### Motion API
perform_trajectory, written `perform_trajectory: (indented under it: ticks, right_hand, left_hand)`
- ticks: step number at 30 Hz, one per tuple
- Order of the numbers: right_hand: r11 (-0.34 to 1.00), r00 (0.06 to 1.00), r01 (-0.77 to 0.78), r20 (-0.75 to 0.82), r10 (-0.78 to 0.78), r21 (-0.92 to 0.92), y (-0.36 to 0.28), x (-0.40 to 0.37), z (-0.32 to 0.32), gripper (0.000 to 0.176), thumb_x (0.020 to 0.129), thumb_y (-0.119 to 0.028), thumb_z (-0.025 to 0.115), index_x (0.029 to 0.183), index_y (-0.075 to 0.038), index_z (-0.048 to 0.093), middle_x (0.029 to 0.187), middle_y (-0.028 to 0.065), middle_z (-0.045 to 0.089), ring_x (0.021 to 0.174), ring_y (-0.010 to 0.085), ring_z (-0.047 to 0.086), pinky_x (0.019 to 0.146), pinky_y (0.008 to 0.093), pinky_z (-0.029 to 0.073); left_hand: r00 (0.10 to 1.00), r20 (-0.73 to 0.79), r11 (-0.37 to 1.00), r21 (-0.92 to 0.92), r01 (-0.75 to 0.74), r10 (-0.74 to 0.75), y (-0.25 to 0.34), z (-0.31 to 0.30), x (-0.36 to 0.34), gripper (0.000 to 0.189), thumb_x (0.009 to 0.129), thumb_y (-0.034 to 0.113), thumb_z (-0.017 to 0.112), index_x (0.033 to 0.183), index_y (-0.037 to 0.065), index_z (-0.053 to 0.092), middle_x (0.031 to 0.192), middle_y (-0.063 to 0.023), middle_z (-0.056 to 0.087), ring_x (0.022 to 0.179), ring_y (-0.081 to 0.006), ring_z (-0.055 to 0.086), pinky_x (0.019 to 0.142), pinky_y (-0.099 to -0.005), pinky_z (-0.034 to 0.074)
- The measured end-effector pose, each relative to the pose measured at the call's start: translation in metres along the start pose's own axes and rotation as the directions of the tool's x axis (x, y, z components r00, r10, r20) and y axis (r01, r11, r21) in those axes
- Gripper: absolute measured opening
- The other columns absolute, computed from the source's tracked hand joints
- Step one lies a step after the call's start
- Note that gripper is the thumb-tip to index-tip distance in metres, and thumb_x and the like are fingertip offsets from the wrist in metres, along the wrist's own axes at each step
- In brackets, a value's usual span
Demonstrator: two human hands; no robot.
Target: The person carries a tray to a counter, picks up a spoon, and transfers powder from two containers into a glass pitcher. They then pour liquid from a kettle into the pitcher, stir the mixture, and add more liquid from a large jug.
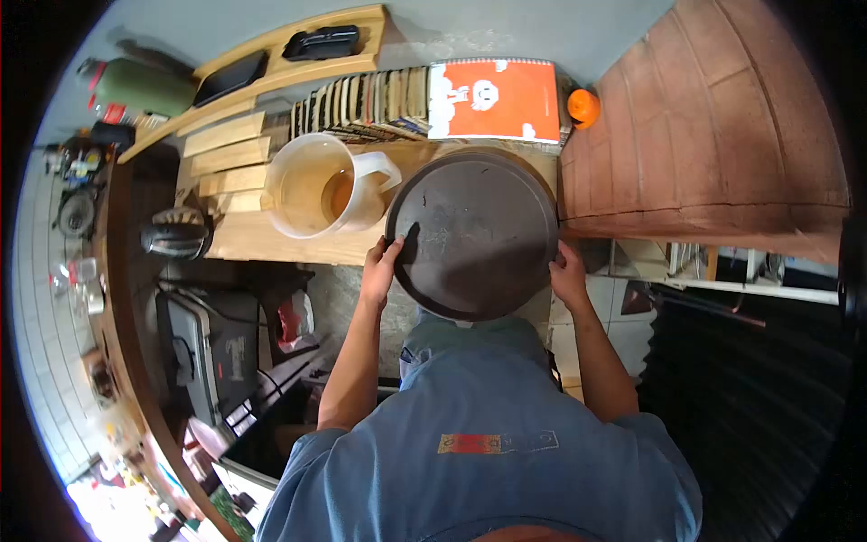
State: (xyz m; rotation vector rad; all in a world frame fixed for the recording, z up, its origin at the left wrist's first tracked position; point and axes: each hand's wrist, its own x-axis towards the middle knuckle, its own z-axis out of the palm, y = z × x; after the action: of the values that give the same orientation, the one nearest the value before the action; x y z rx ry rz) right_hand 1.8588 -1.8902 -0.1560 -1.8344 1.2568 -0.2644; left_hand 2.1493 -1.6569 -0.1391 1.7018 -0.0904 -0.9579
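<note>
Both hands' fingers curled on opposite rims of round dark-brown tray; underside grip looks likely, partly hidden.

No text legible with certainty. Lettering across the blue shirt, set in a red-and-yellow block and an adjoining outlined block: too blurred to read. Pale marking on the dark panel of the grey case: likewise unreadable. Red-and-white label near the green bottle: too small to decipher.
</note>
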Motion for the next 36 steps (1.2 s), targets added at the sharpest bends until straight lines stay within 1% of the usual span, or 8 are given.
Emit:
perform_trajectory:
  ticks: [4,6,9,13,22,24,31,36]
  right_hand:
    - [0.992,0.991,-0.125,-0.052,0.125,0.006,0.008,-0.006,0.012,0.052,0.078,0.002,0.052,0.129,-0.006,0.050,0.087,0.0066,0.056,0.072,0.0140,0.051,0.069,0.0292,0.045]
    - [0.972,0.976,-0.216,0.001,0.217,0.089,0.013,-0.005,0.018,0.050,0.081,-0.004,0.048,0.131,-0.002,0.046,0.122,0.0208,0.054,0.110,0.0301,0.054,0.094,0.0355,0.041]
    - [0.941,0.956,-0.283,-0.022,0.291,0.185,0.009,-0.005,0.026,0.050,0.081,-0.004,0.047,0.131,-0.001,0.046,0.126,0.0218,0.051,0.118,0.0320,0.049,0.100,0.0365,0.036]
    - [0.957,0.956,-0.274,-0.081,0.281,0.093,0.001,-0.002,0.028,0.050,0.081,-0.004,0.047,0.131,-0.002,0.046,0.127,0.0208,0.050,0.115,0.0320,0.051,0.099,0.0369,0.038]
    - [0.891,0.979,-0.169,-0.037,0.203,0.422,-0.024,-0.002,0.015,0.058,0.082,-0.015,0.060,0.133,0.003,0.039,0.119,0.0219,0.055,0.108,0.0297,0.056,0.093,0.0350,0.043]
    - [0.860,0.955,-0.285,0.055,0.290,0.424,-0.034,-0.005,0.005,0.056,0.082,-0.018,0.063,0.130,0.003,0.043,0.116,0.0198,0.056,0.106,0.0272,0.057,0.091,0.0349,0.044]
    - [0.982,0.995,0.094,-0.057,-0.086,0.164,-0.044,0.002,-0.009,0.040,0.083,-0.016,0.064,0.118,0.001,0.054,0.106,0.0150,0.061,0.097,0.0219,0.060,0.082,0.0330,0.047]
    - [0.850,0.950,0.151,0.164,-0.266,0.504,-0.092,0.003,-0.002,0.031,0.085,-0.010,0.061,0.114,0.000,0.056,0.105,0.0109,0.063,0.091,0.0164,0.061,0.077,0.0270,0.048]
  left_hand:
    - [0.988,0.149,0.997,0.070,0.022,-0.032,0.018,0.003,0.016,0.052,0.090,0.030,0.054,0.128,-0.005,0.047,0.123,-0.0103,0.055,0.115,-0.0172,0.048,0.101,-0.0265,0.031]
    - [0.976,0.216,0.999,0.052,0.005,-0.016,0.023,0.003,0.023,0.051,0.090,0.031,0.055,0.127,-0.004,0.049,0.122,-0.0100,0.056,0.113,-0.0169,0.049,0.100,-0.0265,0.031]
    - [0.969,0.247,0.997,0.079,0.008,-0.027,0.026,0.004,0.032,0.051,0.090,0.031,0.055,0.126,-0.004,0.049,0.121,-0.0101,0.056,0.113,-0.0169,0.049,0.100,-0.0269,0.031]
    - [0.964,0.265,0.996,0.093,0.009,-0.033,0.034,0.009,0.037,0.050,0.090,0.032,0.054,0.125,-0.003,0.050,0.121,-0.0097,0.056,0.113,-0.0171,0.049,0.100,-0.0273,0.031]
    - [0.977,0.214,1.000,-0.005,0.024,-0.023,0.042,0.026,0.045,0.067,0.086,0.038,0.058,0.131,-0.009,0.040,0.131,-0.0189,0.047,0.121,-0.0225,0.044,0.102,-0.0284,0.030]
    - [0.978,0.207,0.999,-0.041,-0.013,0.021,0.050,0.029,0.031,0.067,0.087,0.038,0.057,0.132,-0.008,0.039,0.131,-0.0194,0.046,0.122,-0.0225,0.044,0.103,-0.0286,0.029]
    - [0.998,0.042,0.992,0.111,-0.061,0.057,0.049,0.024,0.000,0.055,0.086,0.025,0.063,0.129,-0.004,0.044,0.115,-0.0103,0.057,0.107,-0.0207,0.053,0.092,-0.0286,0.040]
    - [0.984,-0.050,0.985,0.045,-0.167,0.169,0.048,0.007,-0.057,0.047,0.077,0.001,0.059,0.123,0.000,0.050,0.111,-0.0080,0.054,0.090,-0.0161,0.057,0.080,-0.0291,0.046]
